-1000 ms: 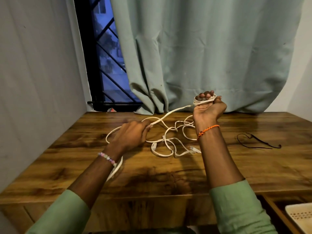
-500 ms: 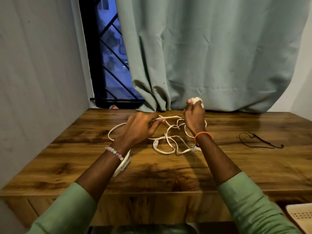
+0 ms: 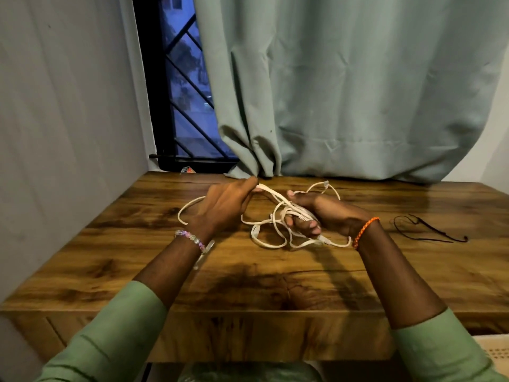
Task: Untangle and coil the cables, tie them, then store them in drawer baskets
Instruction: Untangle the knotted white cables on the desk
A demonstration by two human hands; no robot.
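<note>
Since a second ago our right hand (image 3: 325, 213) dropped from upright, gripping coiled white cable (image 3: 278, 235); left hand (image 3: 223, 208) pinched a strand. Still coiling, next wrap probably needed slack.

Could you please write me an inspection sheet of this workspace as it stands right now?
Surface: wooden table, dark grain, glossy.
Job's things: white cable in a loose tangle at mid-table, not yet coiled or tied; thin black cord lying apart to the right.
Clutter: small red-and-blue item at the far edge by the window; cannot tell what it is.
Hands: left hand pinches a white strand; right hand grips several loops of the white cable.
Cables: one white connector end rises behind the right hand.
Surroundings: grey-green curtain, barred window, white basket corner at lower right.
</note>
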